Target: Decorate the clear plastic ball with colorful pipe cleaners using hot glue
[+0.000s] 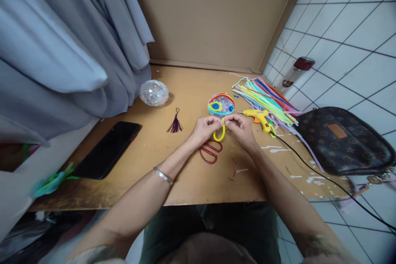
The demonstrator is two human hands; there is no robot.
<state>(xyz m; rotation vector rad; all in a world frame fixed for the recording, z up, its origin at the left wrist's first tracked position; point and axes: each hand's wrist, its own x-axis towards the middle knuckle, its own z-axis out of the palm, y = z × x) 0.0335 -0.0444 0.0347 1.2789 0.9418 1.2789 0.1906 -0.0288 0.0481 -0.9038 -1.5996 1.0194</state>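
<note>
Over the middle of the table, my left hand and my right hand meet fingertip to fingertip. Both pinch a yellow pipe cleaner, whose bent loop hangs below the fingers. Part of it is hidden by my fingertips. Just beyond them sits a clear round plastic piece rimmed with coloured pipe cleaners, with a yellow eye-shaped loop and blue spots on it. Red-handled scissors lie beneath my hands, their blades out of sight. A yellow glue gun rests close to my right hand.
Coloured pipe cleaners are heaped at the back right, beside a brown patterned bag. The glue gun's black cord runs off right. On the left are a black phone, a dark tassel and a clear ball. A grey curtain hangs there.
</note>
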